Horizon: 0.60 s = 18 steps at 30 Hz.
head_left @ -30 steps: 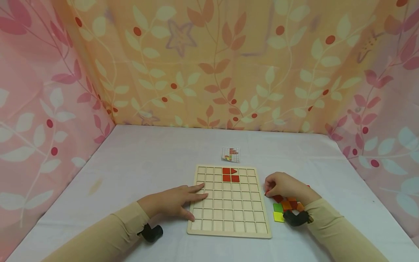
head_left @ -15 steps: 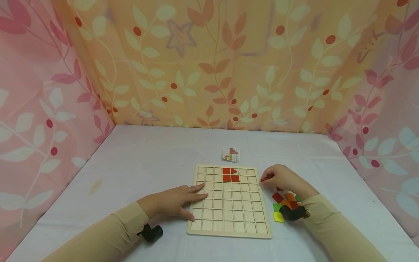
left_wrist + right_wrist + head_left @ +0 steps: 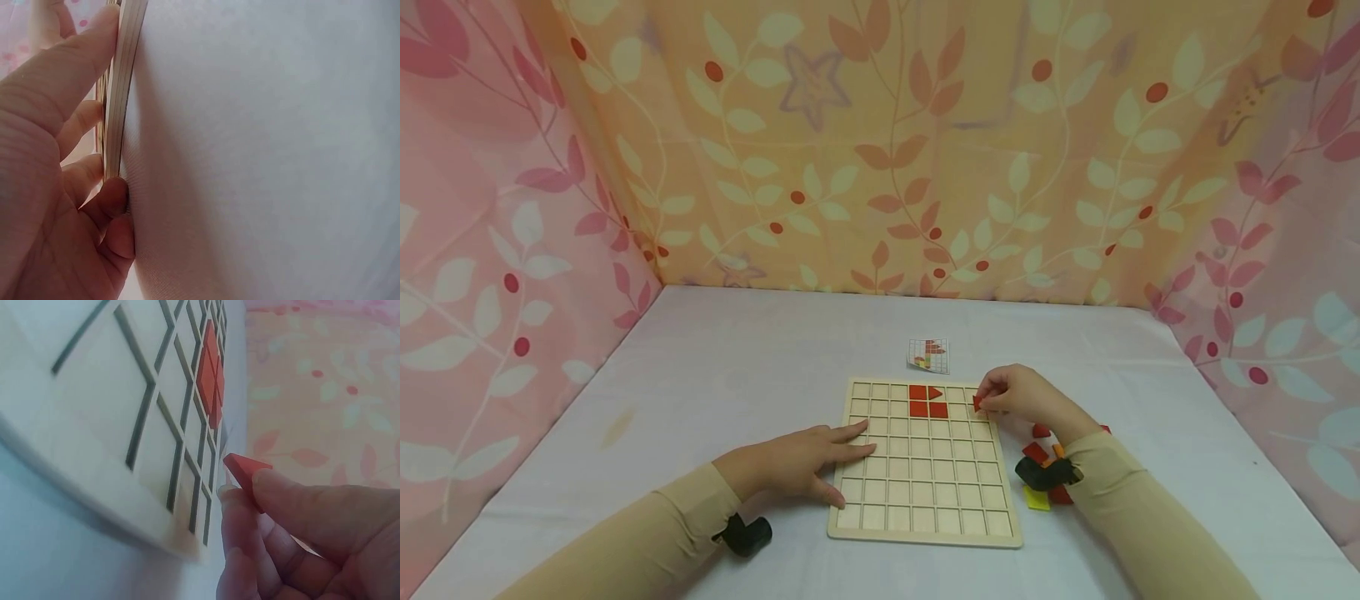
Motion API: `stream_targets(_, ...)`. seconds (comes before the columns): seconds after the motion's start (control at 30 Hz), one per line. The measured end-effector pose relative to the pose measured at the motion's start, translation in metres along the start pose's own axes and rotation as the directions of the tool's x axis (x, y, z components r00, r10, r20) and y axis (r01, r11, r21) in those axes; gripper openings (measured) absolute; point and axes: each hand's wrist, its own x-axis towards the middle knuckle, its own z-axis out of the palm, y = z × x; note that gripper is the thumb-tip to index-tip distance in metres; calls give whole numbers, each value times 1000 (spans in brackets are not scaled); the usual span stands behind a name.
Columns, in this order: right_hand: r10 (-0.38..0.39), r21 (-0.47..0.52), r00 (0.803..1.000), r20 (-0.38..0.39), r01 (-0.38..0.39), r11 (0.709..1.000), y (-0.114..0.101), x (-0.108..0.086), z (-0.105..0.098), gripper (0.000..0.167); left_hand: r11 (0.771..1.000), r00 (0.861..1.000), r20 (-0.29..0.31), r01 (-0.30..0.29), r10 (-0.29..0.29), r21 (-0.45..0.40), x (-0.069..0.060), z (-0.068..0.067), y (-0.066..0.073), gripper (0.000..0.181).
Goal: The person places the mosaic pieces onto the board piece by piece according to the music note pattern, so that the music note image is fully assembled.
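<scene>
Near side first: beige left sleeve [image 3: 625, 525] and beige right sleeve [image 3: 1157, 525] come in from the bottom corners, a small black wrist unit on each. Left hand [image 3: 796, 458] is at the left edge of the pale wooden square-grid board [image 3: 922, 496], grip spread: two fingers straight out over the cells, thumb nearer the person on the rim. Left wrist view has other fingertips against the board's side edge. Right of the board, a loose scatter of small flat tiles on the counter, partly hidden by the right sleeve and its wrist unit: yellow square tile [image 3: 1037, 498] nearest, a red tile [image 3: 1061, 495] just beside it, an orange sliver and more red further out. Right hand [image 3: 1030, 400] is over the board's right edge toward the far end, grip pinching a small flat red piece with a pointed corner [image 3: 244, 469] between thumb and fingers. Piece is tilted, held up off the board; fingers cover part of its outline. In the two far rows, three red square tiles [image 3: 918, 409] and one red triangular tile [image 3: 935, 393] sit in cells, touching or nearly so, triangle pointing right. Past the far rim, small white printed grid card [image 3: 928, 356] on the white cloth-covered counter [image 3: 737, 350]. Behind everything, yellow-orange leaf-print curtain [image 3: 887, 150]
</scene>
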Motion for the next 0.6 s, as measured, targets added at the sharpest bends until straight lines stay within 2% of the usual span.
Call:
stream_targets(0.17, -34, 19, 999, 1, 34, 999, -4, 8, 8, 3, 1000, 1000, 1, -1, 1, 7, -2, -1, 2, 79)
stream_targets(0.3, -48, -10, 999, -2, 48, 999, -9, 12, 15, 3, 1000, 1000, -2, 2, -2, -2, -2, -2, 3, 78)
stream_targets(0.6, -2, -45, 1000, -16, 1, 999, -16, 17, 25, 6, 1000, 1000, -1, -5, 5, -3, -2, -2, 3, 79)
